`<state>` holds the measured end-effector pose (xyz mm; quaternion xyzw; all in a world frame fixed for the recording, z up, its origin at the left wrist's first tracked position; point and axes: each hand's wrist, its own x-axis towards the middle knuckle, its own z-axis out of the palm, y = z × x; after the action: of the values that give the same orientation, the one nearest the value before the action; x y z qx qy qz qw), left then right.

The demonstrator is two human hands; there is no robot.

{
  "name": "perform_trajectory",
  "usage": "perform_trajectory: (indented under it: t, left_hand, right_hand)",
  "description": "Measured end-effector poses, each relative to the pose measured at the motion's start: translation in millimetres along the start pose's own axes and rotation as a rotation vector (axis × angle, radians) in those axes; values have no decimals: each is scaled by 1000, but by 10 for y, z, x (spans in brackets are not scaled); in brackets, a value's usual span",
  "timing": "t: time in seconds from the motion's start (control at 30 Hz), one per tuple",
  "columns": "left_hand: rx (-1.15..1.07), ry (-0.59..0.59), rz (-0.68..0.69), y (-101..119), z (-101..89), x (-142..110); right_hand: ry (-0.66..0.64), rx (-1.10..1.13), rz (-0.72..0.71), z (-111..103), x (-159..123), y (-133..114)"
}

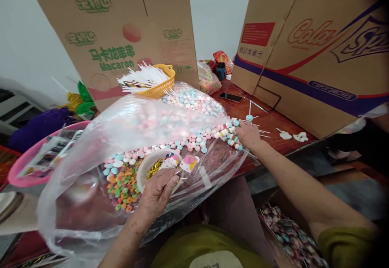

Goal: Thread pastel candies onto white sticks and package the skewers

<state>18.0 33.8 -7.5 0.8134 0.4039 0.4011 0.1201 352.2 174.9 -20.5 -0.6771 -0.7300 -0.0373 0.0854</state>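
Observation:
My left hand (159,189) is over a white bowl (140,177) of gold twist ties (154,168). Its thumb and fingers pinch a small clear bag with a colourful cartoon print (189,163). A similar printed piece (170,161) lies in the bowl. To the right, my right hand (249,136) reaches onto a stack of candy skewers (232,138) threaded with pastel pieces. Its fingers curl over the skewers' stick ends, the fingertips partly hidden. Loose pink, white and blue candies (194,140) spread beside the stack, and fruit-coloured candy rings (124,187) lie left of the bowl.
A large clear plastic bag (73,207) covers much of the red table (284,144). Behind stand a yellow basket (165,87) of white sticks and two cardboard boxes (115,28). A phone (231,97) lies farther back. Left is a pink tub (18,174); wrapped candies (288,235) fill a box below.

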Motion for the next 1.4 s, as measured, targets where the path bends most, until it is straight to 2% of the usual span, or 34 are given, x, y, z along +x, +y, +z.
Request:
perform_trajectory:
  t: [0.13, 0.27, 0.37, 0.57, 0.73, 0.87, 0.97, 1.17, 1.3, 1.4]
  left_hand:
    - [59, 22, 114, -43, -71, -45]
    - [123, 44, 168, -72, -166, -48]
    - [172, 22, 168, -107, -217, -63]
    - [217, -3, 196, -131, -210, -85]
    - [240, 16, 213, -136, -263, -99]
    - [258, -31, 196, -156, -301, -102]
    - [272, -29, 184, -141, -308, -90]
    - [253, -35, 129, -121, -347, -127]
    - [253, -84, 160, -139, -356, -141]
    - [245, -108, 167, -132, -366, -122]
  right_hand:
    - [2, -139, -85, 140, 26, 110]
    - [2, -215, -166, 140, -31, 146]
    - [-7, -240, -225, 136, -124, 189]
    - [8, -231, -239, 215, -239, 188]
    - [65, -117, -397, -13, -398, 38]
    - [287, 65, -624, -312, -680, -238]
    - [344, 135, -748, -479, -847, -407]
    - [361, 123, -738, -523, -930, -375]
    - [388, 156, -776, -512, -928, -368]
    - [342, 175, -808, -537, -924, -385]
